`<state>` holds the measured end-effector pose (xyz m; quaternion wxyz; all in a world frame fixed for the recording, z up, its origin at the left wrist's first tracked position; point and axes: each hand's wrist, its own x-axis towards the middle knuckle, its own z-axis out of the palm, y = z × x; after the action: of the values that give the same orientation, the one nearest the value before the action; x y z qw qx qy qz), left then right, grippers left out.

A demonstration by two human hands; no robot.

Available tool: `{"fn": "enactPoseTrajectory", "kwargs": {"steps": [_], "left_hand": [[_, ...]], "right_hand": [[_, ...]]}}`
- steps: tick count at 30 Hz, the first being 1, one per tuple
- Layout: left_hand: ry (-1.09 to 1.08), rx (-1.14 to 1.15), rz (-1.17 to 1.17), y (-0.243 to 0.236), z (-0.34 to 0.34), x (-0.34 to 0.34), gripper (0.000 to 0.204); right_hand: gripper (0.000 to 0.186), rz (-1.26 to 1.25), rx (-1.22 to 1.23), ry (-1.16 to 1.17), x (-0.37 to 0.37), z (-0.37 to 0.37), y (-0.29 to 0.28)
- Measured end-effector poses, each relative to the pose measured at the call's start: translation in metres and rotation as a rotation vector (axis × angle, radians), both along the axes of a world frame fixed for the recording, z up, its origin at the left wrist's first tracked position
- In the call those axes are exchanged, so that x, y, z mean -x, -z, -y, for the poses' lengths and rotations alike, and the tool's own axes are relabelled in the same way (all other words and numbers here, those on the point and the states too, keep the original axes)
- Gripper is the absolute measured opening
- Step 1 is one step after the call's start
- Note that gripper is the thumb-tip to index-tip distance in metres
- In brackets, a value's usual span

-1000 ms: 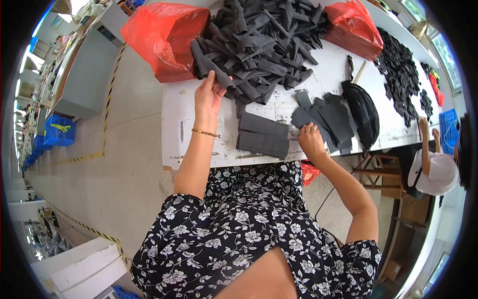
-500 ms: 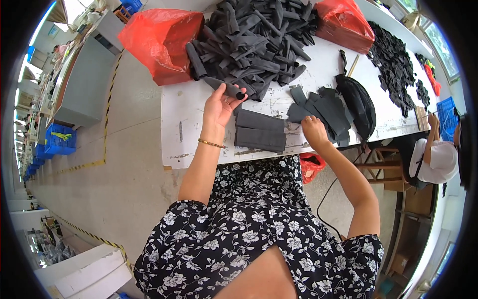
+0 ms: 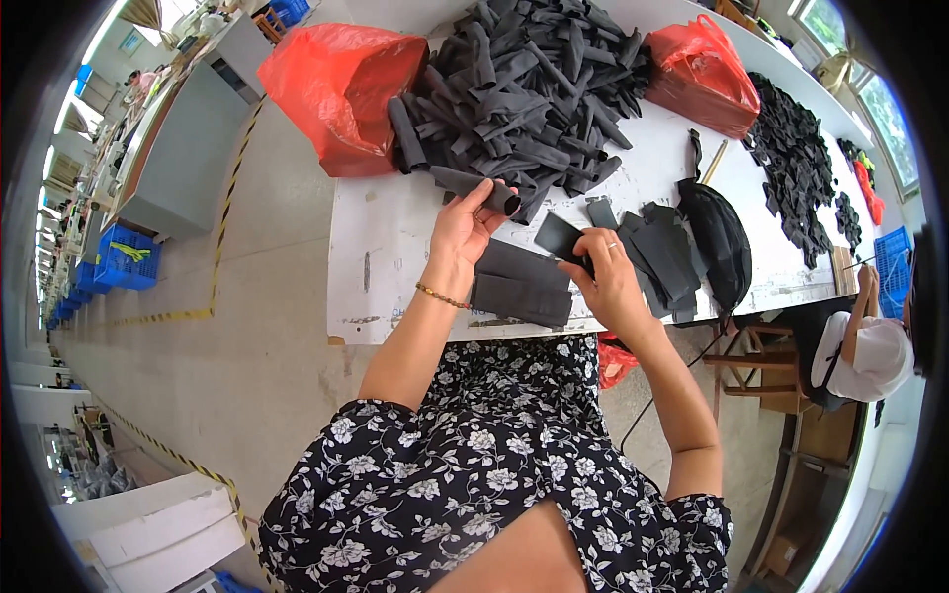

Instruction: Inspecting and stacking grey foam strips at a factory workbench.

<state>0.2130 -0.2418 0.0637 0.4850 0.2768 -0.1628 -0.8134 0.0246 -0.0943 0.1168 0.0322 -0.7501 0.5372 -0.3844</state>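
My left hand [image 3: 473, 225] is closed around a dark grey fabric tube [image 3: 457, 184], its round open end pointing right. In my right hand [image 3: 611, 280] a flat dark rectangular piece [image 3: 559, 234] is pinched between thumb and fingers, angled up toward the tube but apart from it. Between my wrists lie flat dark fabric pieces [image 3: 520, 300] in two rows. Right of my right hand, more flat dark strips [image 3: 666, 252] are fanned out on the white table [image 3: 348, 259]. A large heap of dark fabric tubes [image 3: 524, 99] rises beyond my hands.
Red plastic bags [image 3: 341, 94] [image 3: 700, 79] flank the heap. A black pouch [image 3: 720, 247] lies at the right, with many small dark pieces [image 3: 791, 158] beyond it. At the far right a person in a white top [image 3: 870, 346] sits at the table near a blue basket [image 3: 895, 272].
My right hand has lifted a flat dark piece from the fanned strips and brought it left, nearer the tube. My left hand still holds the tube. The whole view has shifted slightly.
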Motion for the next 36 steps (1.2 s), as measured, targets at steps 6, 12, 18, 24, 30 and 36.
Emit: {"fn": "enactPoseTrajectory", "kwargs": {"steps": [6,12,18,24,30,36], "left_hand": [[0.013,0.025,0.04,-0.015,-0.011,0.008,0.017],[0.067,0.051,0.022,-0.02,-0.017,0.01,0.019],[0.08,0.063,0.0,-0.025,-0.022,0.011,0.023],[-0.048,0.123,0.056,-0.042,-0.042,0.02,0.031],[-0.196,0.29,0.161,-0.059,-0.054,0.017,0.035],[-0.042,0.256,0.111,-0.063,-0.044,0.005,0.028]], "right_hand": [[0.043,0.047,-0.009,0.075,-0.011,0.01,-0.011],[0.024,-0.069,0.104,0.152,-0.015,0.018,-0.016],[0.026,-0.213,0.207,0.193,-0.012,0.021,-0.022],[0.034,-0.297,0.245,0.238,-0.019,0.022,-0.022],[0.041,-0.293,0.274,0.304,-0.029,0.018,-0.024],[0.037,-0.264,0.342,0.198,-0.021,0.017,-0.029]]}}
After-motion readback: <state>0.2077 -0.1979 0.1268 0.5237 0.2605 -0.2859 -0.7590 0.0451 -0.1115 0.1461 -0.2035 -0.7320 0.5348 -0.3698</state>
